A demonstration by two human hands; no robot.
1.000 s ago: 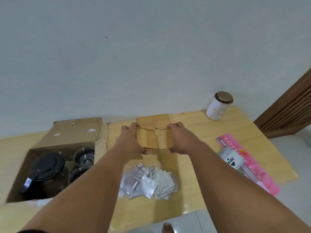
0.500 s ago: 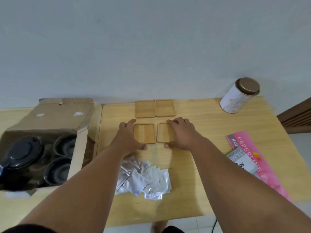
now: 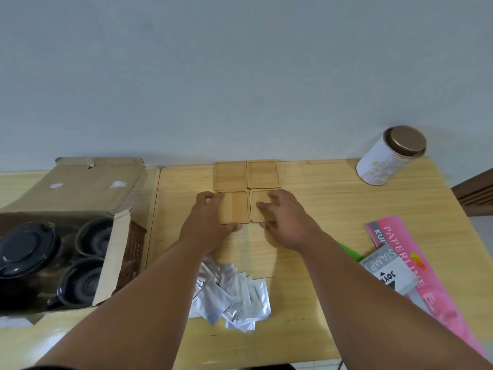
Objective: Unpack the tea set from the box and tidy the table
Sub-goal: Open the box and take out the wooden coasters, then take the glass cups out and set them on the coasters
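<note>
Four square wooden coasters lie in a two-by-two block on the wooden table (image 3: 325, 209). The back-left coaster (image 3: 230, 175) and back-right coaster (image 3: 263, 174) lie untouched. My left hand (image 3: 206, 222) grips the front-left coaster (image 3: 238, 209) by its edges. My right hand (image 3: 286, 220) holds the front-right coaster (image 3: 256, 197), fingers on top and thumb at its near edge. At the left stands the open cardboard box (image 3: 80, 188), with a black teapot (image 3: 25, 248) and two dark cups (image 3: 94, 237) (image 3: 80, 283) inside.
A heap of silver sachets (image 3: 234, 297) lies under my forearms near the front edge. A white tin with a brown lid (image 3: 386, 158) stands at the back right. A pink paper pack (image 3: 408, 244), a grey stamp packet (image 3: 386, 273) and a green item (image 3: 349, 252) lie at the right.
The two front coasters came down flat onto the table and slid back against the rear pair. My view has tilted down.
</note>
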